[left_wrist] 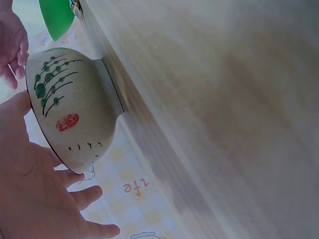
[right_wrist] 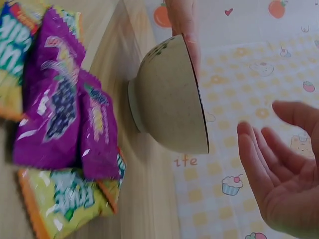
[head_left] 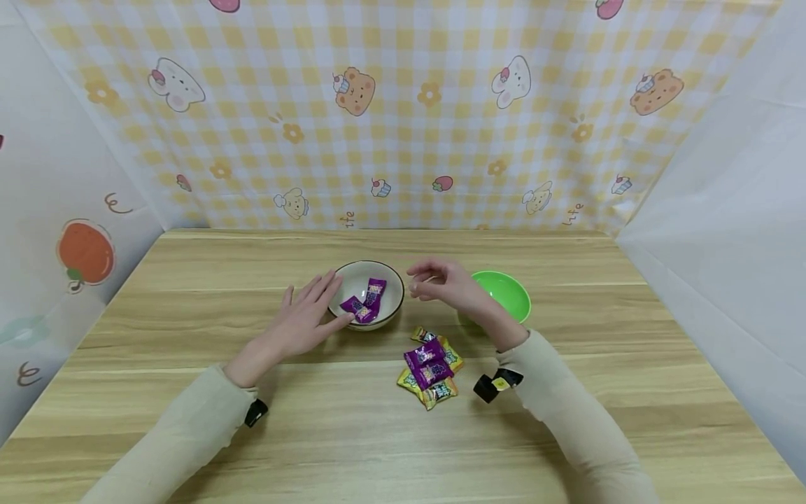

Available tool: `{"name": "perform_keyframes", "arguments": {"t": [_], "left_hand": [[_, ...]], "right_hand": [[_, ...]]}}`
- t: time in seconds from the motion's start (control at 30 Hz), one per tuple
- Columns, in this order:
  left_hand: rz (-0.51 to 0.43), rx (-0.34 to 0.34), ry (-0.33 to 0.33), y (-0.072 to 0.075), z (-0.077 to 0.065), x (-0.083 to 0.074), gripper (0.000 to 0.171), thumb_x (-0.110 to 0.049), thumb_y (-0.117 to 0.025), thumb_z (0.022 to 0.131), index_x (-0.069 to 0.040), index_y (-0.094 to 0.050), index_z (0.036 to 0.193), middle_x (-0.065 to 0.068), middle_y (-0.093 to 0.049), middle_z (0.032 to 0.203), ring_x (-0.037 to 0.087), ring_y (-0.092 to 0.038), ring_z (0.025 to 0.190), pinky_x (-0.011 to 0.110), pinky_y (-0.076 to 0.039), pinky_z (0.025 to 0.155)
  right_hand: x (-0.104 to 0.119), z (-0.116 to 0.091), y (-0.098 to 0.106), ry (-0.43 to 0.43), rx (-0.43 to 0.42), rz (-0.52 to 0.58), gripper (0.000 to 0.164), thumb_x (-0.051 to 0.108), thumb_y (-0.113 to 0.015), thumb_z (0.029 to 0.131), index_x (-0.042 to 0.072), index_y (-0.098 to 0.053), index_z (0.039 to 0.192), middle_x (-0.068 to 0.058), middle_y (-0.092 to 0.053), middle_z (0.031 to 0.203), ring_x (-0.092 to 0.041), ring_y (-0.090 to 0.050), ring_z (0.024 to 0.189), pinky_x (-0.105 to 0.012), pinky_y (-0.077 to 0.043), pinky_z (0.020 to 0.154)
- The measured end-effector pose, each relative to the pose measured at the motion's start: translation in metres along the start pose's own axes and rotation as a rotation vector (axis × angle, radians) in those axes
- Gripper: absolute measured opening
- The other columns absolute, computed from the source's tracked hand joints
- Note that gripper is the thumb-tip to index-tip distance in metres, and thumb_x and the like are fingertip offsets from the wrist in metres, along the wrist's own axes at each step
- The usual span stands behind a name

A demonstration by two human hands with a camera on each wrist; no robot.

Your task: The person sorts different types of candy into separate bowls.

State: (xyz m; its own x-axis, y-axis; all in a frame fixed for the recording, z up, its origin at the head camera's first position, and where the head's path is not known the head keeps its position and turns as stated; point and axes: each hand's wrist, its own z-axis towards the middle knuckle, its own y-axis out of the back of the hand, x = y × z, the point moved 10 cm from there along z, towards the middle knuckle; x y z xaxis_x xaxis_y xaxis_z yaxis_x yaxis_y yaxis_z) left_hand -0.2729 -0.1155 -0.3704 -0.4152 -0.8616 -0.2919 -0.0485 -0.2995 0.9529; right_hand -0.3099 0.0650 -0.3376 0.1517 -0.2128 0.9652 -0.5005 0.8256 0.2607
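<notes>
A white bowl [head_left: 397, 308] with a dark rim holds two purple candy packets [head_left: 374, 292]. At its left rim my left hand [head_left: 302, 322] rests with fingers spread; the left wrist view shows the thumb by the rim and green and red painting on the bowl's outside [left_wrist: 70, 99]. My right hand [head_left: 443, 280] hovers just right of the bowl, fingers bent loosely with nothing between them, as the right wrist view [right_wrist: 284, 174] also shows. Below it on the table lies a pile of purple packets [head_left: 431, 371] and yellow packets [head_left: 439, 393].
A bright green bowl [head_left: 506, 292] stands behind my right forearm, which hides part of it. The wooden table [head_left: 352, 448] backs onto a yellow checked cloth [head_left: 403, 140]. White cloth hangs at both sides. Each wrist wears a black strap [head_left: 497, 383].
</notes>
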Motion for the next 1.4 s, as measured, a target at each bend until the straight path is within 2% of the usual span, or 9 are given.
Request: {"name": "perform_keyframes", "arguments": {"t": [0.17,0.27,0.4,0.6,0.93,1.27,1.4], "left_hand": [[-0.001,0.002,0.0,0.0,0.0,0.0,0.076,-0.056,-0.038,0.087,-0.007,-0.016,0.141,0.012,-0.01,0.145,0.034,-0.012,0.129,0.063,-0.003,0.093],[-0.001,0.004,0.001,0.0,0.0,0.001,0.077,-0.056,-0.038,0.087,-0.007,-0.016,0.141,0.012,-0.01,0.145,0.034,-0.011,0.129,0.062,-0.003,0.093],[-0.002,0.007,0.0,-0.001,0.0,0.001,0.077,-0.057,-0.037,0.087,-0.008,-0.016,0.142,0.011,-0.009,0.146,0.033,-0.01,0.129,0.062,-0.003,0.094],[-0.003,0.006,-0.001,-0.002,0.0,0.001,0.076,-0.055,-0.039,0.087,-0.008,-0.016,0.142,0.011,-0.01,0.145,0.033,-0.01,0.129,0.063,-0.003,0.093],[-0.004,0.004,0.001,-0.001,0.0,0.001,0.077,-0.057,-0.037,0.087,-0.008,-0.015,0.142,0.012,-0.01,0.145,0.033,-0.01,0.129,0.062,-0.003,0.093],[-0.007,0.01,0.006,0.0,-0.001,0.001,0.078,-0.059,-0.034,0.086,-0.008,-0.015,0.142,0.012,-0.01,0.145,0.034,-0.011,0.129,0.062,-0.003,0.093],[-0.005,0.011,0.007,0.0,-0.001,0.001,0.078,-0.059,-0.034,0.086,-0.008,-0.015,0.142,0.012,-0.01,0.145,0.034,-0.011,0.129,0.062,-0.003,0.094]], "right_hand": [[-0.001,-0.013,-0.007,0.02,0.102,-0.055,0.031,0.006,-0.059,0.083,-0.002,-0.054,0.113,-0.013,-0.059,0.093,-0.027,-0.058,0.086,-0.036,-0.047,0.077],[-0.005,-0.021,-0.011,0.031,0.153,-0.105,0.032,0.009,-0.06,0.084,0.001,-0.054,0.114,-0.015,-0.059,0.097,-0.023,-0.058,0.088,-0.031,-0.046,0.077],[-0.012,-0.028,-0.017,0.034,0.205,-0.137,0.033,0.009,-0.059,0.084,0.0,-0.053,0.115,-0.019,-0.058,0.101,-0.021,-0.057,0.09,-0.033,-0.046,0.077],[-0.023,-0.036,-0.024,0.041,0.25,-0.163,0.037,0.008,-0.06,0.084,-0.007,-0.05,0.116,-0.019,-0.058,0.101,-0.02,-0.057,0.089,-0.031,-0.046,0.078],[-0.046,-0.043,-0.032,0.003,0.293,-0.277,0.033,0.013,-0.065,0.08,0.0,-0.055,0.109,-0.01,-0.058,0.1,-0.018,-0.055,0.09,-0.029,-0.044,0.079],[-0.05,-0.044,-0.041,0.017,0.346,-0.357,0.033,0.01,-0.066,0.079,0.001,-0.055,0.109,-0.006,-0.058,0.103,-0.015,-0.054,0.093,-0.028,-0.044,0.078],[-0.048,-0.045,-0.044,0.052,0.357,-0.377,0.033,0.008,-0.066,0.079,0.0,-0.055,0.109,-0.006,-0.059,0.102,-0.015,-0.055,0.091,-0.03,-0.045,0.077]]}}
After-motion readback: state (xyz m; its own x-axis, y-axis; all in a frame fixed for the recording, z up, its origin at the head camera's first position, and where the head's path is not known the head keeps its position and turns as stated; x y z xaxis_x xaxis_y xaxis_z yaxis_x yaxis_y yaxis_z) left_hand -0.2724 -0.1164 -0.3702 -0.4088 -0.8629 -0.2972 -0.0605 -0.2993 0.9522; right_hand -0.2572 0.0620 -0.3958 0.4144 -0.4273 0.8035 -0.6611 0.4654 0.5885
